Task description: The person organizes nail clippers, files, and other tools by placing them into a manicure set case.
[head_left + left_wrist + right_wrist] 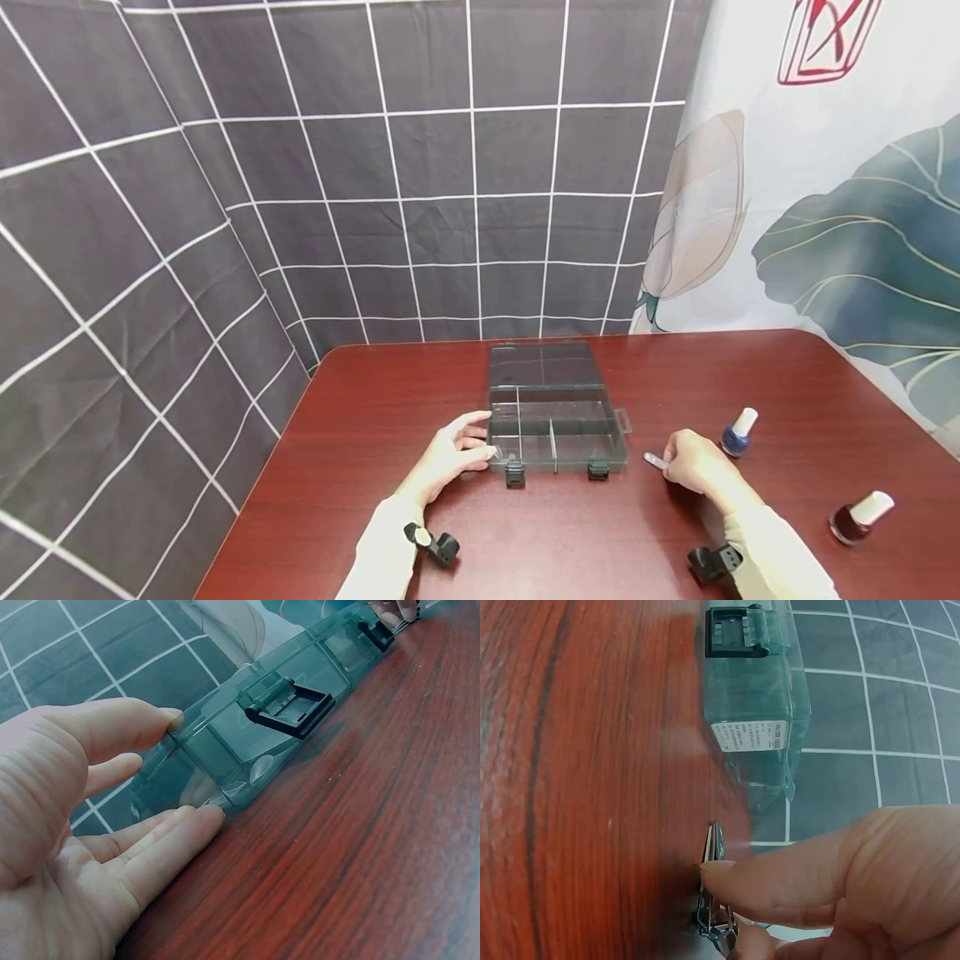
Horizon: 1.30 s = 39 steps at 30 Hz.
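Left hand (450, 450): thumb and fingers, spread apart, hold the left end of the box.
Right hand (697, 462): back upward, pinching the clipper (712, 844) near the tabletop (367, 408).
Clipper: right of the box, not touching it.
Box (576, 448): on the tabletop, lid opened.
Blue bottle (734, 442): just beside right hand.

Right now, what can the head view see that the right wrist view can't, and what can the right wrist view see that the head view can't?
Only the head view shows the left hand, the blue bottle and the dark red bottle.

Only the right wrist view shows the white label on one end of the box; its print is too small to read.

Both show the box, the right hand and the nail clipper it holds.
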### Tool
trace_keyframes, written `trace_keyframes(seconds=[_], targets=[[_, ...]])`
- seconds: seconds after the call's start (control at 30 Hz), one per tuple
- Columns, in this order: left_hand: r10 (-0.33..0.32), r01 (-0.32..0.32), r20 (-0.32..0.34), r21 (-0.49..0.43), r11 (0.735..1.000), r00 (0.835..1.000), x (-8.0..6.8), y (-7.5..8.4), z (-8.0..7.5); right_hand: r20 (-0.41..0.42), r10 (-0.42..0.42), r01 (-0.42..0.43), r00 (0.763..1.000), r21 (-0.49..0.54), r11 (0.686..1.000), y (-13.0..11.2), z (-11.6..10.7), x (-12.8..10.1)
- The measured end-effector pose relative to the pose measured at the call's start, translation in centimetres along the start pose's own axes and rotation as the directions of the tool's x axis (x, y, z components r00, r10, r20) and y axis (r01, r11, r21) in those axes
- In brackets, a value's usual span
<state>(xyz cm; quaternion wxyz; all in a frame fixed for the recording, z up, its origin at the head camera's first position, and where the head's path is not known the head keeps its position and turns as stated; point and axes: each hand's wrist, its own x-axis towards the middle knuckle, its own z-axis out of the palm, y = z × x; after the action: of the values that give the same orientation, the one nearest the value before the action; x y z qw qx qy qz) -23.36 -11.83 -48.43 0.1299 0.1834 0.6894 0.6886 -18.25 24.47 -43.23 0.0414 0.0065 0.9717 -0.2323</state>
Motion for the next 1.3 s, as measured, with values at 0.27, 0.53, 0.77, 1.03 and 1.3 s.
trace_keyframes(seconds=[0.27, 0.53, 0.77, 1.03, 1.3], targets=[[-0.003, 0.004, 0.008, -0.005, 1.0, 1.0, -0.6, 1.8, 0.4, -0.016, -0.04, 0.039, 0.999, -0.084, 0.996, 0.2, 0.1, 0.1], [0.005, -0.005, -0.002, 0.009, 1.0, 1.0, 0.2, -0.1, -0.4, -0.063, -0.047, 0.043, 0.997, -0.059, 0.997, -0.5, -0.6, 0.0], [0.005, -0.005, -0.001, 0.006, 1.0, 1.0, 0.1, -0.4, -0.3, -0.094, -0.064, 0.06, 0.993, -0.036, 0.998, -1.1, -0.8, 0.0], [-0.003, 0.003, -0.005, 0.007, 1.0, 1.0, 0.0, -0.4, -0.3, -0.156, -0.08, 0.073, 0.985, -0.048, 0.996, -2.7, -1.1, 0.0], [0.004, -0.004, -0.001, 0.013, 1.0, 1.0, 0.1, -0.3, -0.2, -0.205, -0.099, 0.095, 0.974, -0.031, 0.995, -4.3, -0.7, 0.1]])
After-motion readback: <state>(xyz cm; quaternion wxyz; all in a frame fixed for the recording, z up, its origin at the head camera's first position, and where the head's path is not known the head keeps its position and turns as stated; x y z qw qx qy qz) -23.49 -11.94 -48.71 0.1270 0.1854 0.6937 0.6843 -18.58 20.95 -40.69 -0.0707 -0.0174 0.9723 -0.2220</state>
